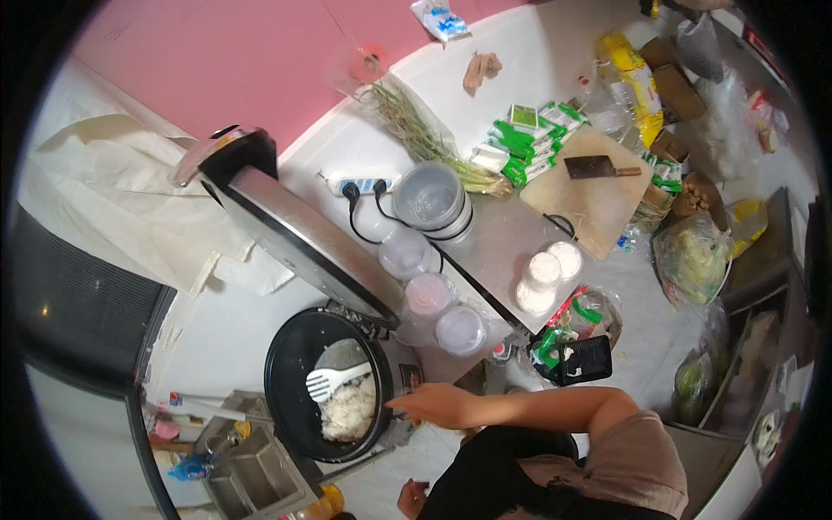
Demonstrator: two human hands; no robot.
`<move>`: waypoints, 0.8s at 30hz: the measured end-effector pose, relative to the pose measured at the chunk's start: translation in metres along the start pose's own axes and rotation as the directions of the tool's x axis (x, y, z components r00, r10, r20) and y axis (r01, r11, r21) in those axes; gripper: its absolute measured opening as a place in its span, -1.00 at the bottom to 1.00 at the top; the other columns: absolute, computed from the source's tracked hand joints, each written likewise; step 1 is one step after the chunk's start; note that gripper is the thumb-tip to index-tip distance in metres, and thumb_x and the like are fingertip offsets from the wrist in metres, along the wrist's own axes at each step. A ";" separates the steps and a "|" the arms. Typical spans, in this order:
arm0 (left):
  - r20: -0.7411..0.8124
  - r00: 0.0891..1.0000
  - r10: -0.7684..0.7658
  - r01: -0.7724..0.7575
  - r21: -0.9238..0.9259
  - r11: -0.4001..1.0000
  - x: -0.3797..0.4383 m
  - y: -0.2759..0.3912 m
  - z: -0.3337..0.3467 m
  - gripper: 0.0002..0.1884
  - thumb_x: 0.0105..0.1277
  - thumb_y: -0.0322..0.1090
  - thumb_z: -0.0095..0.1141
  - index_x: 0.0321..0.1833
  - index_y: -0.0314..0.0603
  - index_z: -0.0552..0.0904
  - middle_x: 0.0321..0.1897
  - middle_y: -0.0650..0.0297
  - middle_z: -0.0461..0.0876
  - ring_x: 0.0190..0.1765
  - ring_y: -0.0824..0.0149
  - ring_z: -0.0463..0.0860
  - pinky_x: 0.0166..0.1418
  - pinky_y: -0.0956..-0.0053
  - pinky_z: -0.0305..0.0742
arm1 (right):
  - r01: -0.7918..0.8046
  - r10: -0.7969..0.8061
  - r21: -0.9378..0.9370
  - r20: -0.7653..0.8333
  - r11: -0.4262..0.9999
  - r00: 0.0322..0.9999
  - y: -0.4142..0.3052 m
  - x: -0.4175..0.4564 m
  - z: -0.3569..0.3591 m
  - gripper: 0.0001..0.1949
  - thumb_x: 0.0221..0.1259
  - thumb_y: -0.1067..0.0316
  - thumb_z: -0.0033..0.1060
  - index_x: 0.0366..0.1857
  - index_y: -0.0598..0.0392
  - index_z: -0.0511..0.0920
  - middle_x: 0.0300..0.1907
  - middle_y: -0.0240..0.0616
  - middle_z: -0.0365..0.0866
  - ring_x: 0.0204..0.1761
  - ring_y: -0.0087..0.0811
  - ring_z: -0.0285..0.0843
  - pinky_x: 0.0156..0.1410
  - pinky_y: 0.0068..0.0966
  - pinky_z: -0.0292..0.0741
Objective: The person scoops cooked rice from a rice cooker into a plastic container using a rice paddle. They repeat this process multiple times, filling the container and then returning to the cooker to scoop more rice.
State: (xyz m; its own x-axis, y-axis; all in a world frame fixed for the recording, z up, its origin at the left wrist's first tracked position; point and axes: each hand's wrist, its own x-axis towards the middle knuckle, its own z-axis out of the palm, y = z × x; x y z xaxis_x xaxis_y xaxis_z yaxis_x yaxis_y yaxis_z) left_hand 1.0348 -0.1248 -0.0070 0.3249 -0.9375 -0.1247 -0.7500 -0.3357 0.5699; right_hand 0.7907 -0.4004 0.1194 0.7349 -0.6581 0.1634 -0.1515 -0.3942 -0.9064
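My right hand [435, 404] reaches in from the right, its extended fingers beside the rim of a large round black pot [286, 390]; no held thing shows in it. White cooked rice [351, 413] lies in the pot. A white slotted plastic spatula [325, 383] rests on the rice, by a greyish rounded thing [343, 354] I cannot identify. My left hand [413, 499] is low, near my black apron, with bent fingers; whether it holds anything cannot be told. Three tubs filled with white food [545, 272] stand on the steel worktop [494, 227], right of several clear plastic tubs [460, 330].
A tall steel appliance [312, 227] stands behind the pot. A cleaver [590, 167] lies on a cutting board [539, 188], near green packets [520, 170] and bagged spring onions [416, 123]. A power strip [364, 183] has cords trailing. A steel sink [260, 468] is at lower left; a black tray [595, 357] tops a rubbish bag.
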 end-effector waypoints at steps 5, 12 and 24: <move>0.088 0.991 0.106 -0.089 -0.175 0.980 -0.018 0.123 0.008 -0.77 0.31 -0.49 0.29 0.02 -0.21 0.69 0.07 0.00 0.70 0.17 0.09 0.68 0.32 0.19 0.50 | -0.200 0.132 0.078 0.518 0.977 0.845 0.106 -0.168 0.032 -0.39 0.58 -0.12 -0.17 0.60 -0.17 0.14 0.60 0.04 0.10 0.58 -0.01 0.13 0.58 -0.13 0.18; -0.069 0.991 0.112 -0.122 -0.178 0.976 -0.063 0.093 0.051 -0.70 0.29 -0.58 0.20 0.09 -0.29 0.65 0.02 0.03 0.65 0.18 0.13 0.62 0.29 0.27 0.53 | -0.135 -0.041 0.301 0.514 0.944 0.857 0.136 -0.251 0.050 -0.38 0.64 -0.10 -0.27 0.64 -0.16 0.00 0.59 0.15 0.02 0.58 0.06 0.08 0.62 -0.18 0.07; -0.259 0.925 -0.278 0.274 -0.053 0.960 -0.242 0.060 -0.006 -0.63 0.43 -0.24 0.17 0.24 -0.19 0.58 0.28 -0.02 0.57 0.31 -0.05 0.53 0.39 0.10 0.42 | 0.359 -0.132 -0.100 0.813 0.928 0.568 0.057 -0.159 0.147 -0.64 0.49 0.25 -0.06 0.22 0.15 0.53 0.11 0.07 0.62 0.16 0.21 0.53 0.28 -0.01 0.44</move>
State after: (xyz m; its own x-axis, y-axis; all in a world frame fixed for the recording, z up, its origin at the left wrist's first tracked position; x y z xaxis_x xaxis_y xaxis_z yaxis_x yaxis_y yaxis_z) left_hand 0.9146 0.0820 0.0627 0.6581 -0.7502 -0.0634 -0.6008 -0.5741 0.5564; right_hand 0.7622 -0.2237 -0.0151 0.9743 0.1997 -0.1039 0.0572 -0.6658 -0.7439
